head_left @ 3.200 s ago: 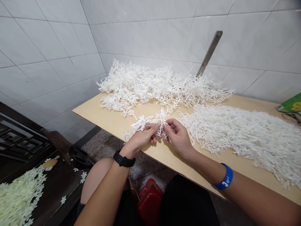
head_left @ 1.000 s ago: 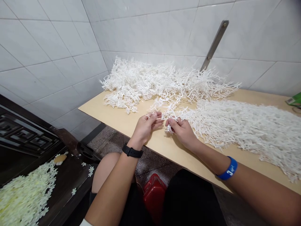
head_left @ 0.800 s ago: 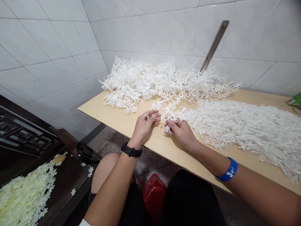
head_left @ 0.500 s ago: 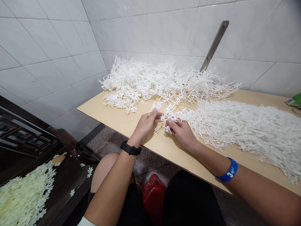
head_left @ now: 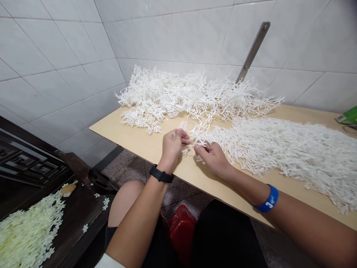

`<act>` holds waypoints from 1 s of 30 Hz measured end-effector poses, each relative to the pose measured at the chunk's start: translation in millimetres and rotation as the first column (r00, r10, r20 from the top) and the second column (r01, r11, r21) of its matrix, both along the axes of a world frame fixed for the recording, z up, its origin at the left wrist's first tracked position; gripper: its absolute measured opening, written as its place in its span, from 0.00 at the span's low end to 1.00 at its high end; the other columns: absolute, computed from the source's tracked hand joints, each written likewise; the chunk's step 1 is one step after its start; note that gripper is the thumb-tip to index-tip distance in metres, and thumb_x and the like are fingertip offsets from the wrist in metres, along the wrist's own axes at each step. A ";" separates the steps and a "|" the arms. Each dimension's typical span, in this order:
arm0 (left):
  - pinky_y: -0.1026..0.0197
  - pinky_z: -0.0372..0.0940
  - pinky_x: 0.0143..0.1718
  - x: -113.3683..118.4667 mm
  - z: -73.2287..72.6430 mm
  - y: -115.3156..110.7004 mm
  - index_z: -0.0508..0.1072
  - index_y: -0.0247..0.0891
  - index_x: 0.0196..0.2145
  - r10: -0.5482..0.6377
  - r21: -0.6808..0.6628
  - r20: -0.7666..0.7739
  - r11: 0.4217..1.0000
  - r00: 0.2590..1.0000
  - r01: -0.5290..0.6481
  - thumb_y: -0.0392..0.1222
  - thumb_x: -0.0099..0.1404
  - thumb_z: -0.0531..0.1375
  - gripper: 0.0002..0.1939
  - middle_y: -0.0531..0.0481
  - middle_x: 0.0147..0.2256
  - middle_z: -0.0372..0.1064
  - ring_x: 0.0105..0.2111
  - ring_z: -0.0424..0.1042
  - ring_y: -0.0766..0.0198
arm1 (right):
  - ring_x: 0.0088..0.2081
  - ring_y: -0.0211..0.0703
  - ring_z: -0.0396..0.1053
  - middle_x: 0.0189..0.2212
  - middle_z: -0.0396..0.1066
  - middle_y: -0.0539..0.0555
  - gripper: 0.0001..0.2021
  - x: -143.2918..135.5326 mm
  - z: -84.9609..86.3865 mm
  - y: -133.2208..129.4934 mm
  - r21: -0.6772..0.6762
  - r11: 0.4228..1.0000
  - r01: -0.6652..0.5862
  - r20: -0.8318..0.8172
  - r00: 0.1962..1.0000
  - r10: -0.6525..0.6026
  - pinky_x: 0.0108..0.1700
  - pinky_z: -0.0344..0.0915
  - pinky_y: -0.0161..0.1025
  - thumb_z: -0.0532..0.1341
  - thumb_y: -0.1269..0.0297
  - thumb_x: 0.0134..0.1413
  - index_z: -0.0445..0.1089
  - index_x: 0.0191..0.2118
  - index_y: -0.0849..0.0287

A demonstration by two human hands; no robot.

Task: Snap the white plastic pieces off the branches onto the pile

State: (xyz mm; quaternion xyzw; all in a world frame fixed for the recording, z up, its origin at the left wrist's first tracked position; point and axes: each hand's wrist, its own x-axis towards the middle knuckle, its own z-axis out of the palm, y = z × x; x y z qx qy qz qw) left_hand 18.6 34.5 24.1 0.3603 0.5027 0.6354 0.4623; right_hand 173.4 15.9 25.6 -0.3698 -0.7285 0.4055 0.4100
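My left hand, with a black watch on the wrist, is closed on a white branching plastic sprig whose thin twigs spread towards the right. Thumb and forefinger of my right hand pinch the near side of the same tangle of twigs. Exactly which twigs each hand grips is partly hidden by the fingers. A small white tuft lies on the board just below my left fingers. Both hands are over the light wooden tabletop.
Behind my hands is a tangled heap of white branching sprigs. A flatter spread of white pieces covers the right side. A metal bracket leans at the tiled wall. Pale flower pieces lie on a dark bench; a red stool is below.
My left hand has turned and its fingers have curled in more. My right hand has moved slightly left, and the tuft below its fingers is now mostly hidden.
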 end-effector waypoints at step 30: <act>0.63 0.60 0.30 -29.5 9.9 -28.9 0.75 0.37 0.31 -0.289 -0.020 -0.542 0.943 0.789 0.332 0.46 0.62 0.62 0.09 0.51 0.28 0.71 0.28 0.67 0.64 | 0.28 0.41 0.72 0.27 0.75 0.55 0.17 -1.1 -13.2 19.2 -0.190 0.981 0.033 -0.041 0.998 -0.041 0.35 0.69 0.40 0.60 0.51 0.59 0.73 0.34 0.63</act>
